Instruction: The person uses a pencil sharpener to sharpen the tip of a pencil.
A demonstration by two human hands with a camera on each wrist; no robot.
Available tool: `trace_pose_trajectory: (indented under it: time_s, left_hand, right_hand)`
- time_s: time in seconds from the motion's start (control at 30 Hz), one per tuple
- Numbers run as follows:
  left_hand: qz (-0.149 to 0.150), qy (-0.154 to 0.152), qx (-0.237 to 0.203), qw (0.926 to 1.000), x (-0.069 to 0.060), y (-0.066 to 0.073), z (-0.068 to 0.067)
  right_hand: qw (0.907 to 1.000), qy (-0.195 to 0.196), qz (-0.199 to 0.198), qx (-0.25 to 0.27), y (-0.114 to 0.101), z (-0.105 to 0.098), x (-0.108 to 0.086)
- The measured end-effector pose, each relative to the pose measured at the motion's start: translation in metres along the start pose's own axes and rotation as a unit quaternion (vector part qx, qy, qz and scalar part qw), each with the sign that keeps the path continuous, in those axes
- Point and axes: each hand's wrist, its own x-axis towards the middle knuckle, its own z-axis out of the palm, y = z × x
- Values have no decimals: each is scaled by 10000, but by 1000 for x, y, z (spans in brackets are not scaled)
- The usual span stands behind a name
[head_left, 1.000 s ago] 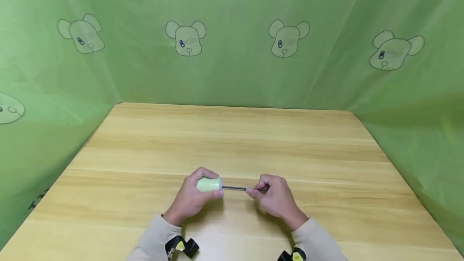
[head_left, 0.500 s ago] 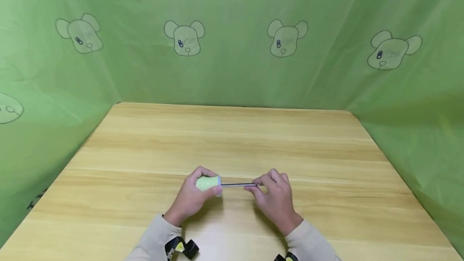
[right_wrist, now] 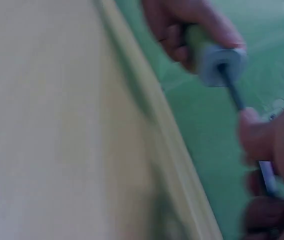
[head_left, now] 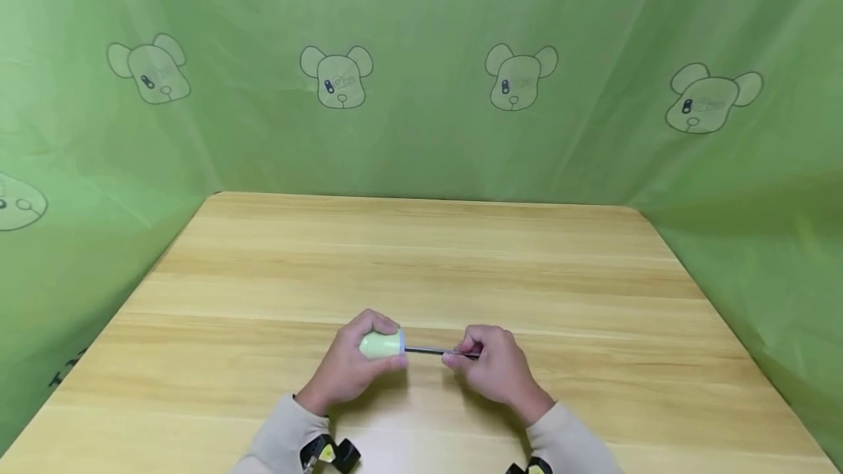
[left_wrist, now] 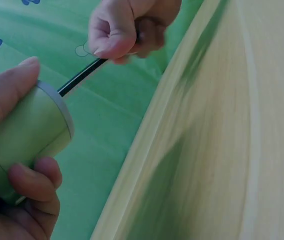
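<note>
My left hand [head_left: 351, 366] grips a light green rounded cylinder [head_left: 380, 344] with a pale blue-grey rim at its right end. From that end a thin dark stick [head_left: 424, 350] sticks out to the right. The fingers of my right hand [head_left: 498, 369] pinch the stick, their tips some way from the rim. In the left wrist view the stick [left_wrist: 82, 77] looks black with a pale stripe, and its far part is hidden by the right hand. The right wrist view is blurred; there the stick [right_wrist: 233, 90] enters the middle of the cylinder's rim [right_wrist: 213, 75].
Both hands are over the near part of a light wooden table [head_left: 421, 262]. Green cloth [head_left: 421, 145] printed with bear heads hangs behind the table and along its left and right sides. Black devices [head_left: 331, 452] are strapped at both wrists.
My right hand's fingers, more extended half a second ago, are curled in round the stick, and the hand has turned. The left hand keeps its grip on the cylinder. The head view has shifted slightly.
</note>
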Motion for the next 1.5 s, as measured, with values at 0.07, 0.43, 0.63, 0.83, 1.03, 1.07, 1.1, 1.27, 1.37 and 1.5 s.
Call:
trace_pose_trajectory:
  time_s: [0.07,0.43,0.63,0.83,1.03,1.07,1.1,1.27,1.37,1.5]
  left_hand:
    - [209,-31,187,9996,-1,-2,1]
    - [-711,471,-170,9962,0,3,6]
    - [-1048,496,-609,9914,-1,4,3]
    - [-1107,272,-727,9908,1,5,-1]
    - [-1020,116,-556,9932,0,5,-2]
    - [-974,95,-504,9939,0,5,-1]
    - [-931,84,-453,9946,0,4,-1]
    - [-878,106,-354,9955,-1,3,0]
    - [-905,120,-390,9951,0,3,1]
    - [-861,201,-384,9953,1,3,1]
  right_hand:
    - [9963,-541,566,348,-1,-3,0]
    - [9797,1355,-555,-1367,0,8,1]
    - [9347,2385,-2212,-1431,2,13,4]
    - [9168,2664,-2665,-1322,6,14,7]
    - [9440,1996,-2122,-1549,6,10,2]
    - [9561,1734,-1835,-1486,5,10,0]
    - [9678,1451,-1529,-1377,4,9,-1]
    - [9903,620,-543,-1118,0,6,-4]
    - [9795,1010,-1041,-1398,3,8,-3]
    - [9510,1823,-1652,-1872,7,11,1]
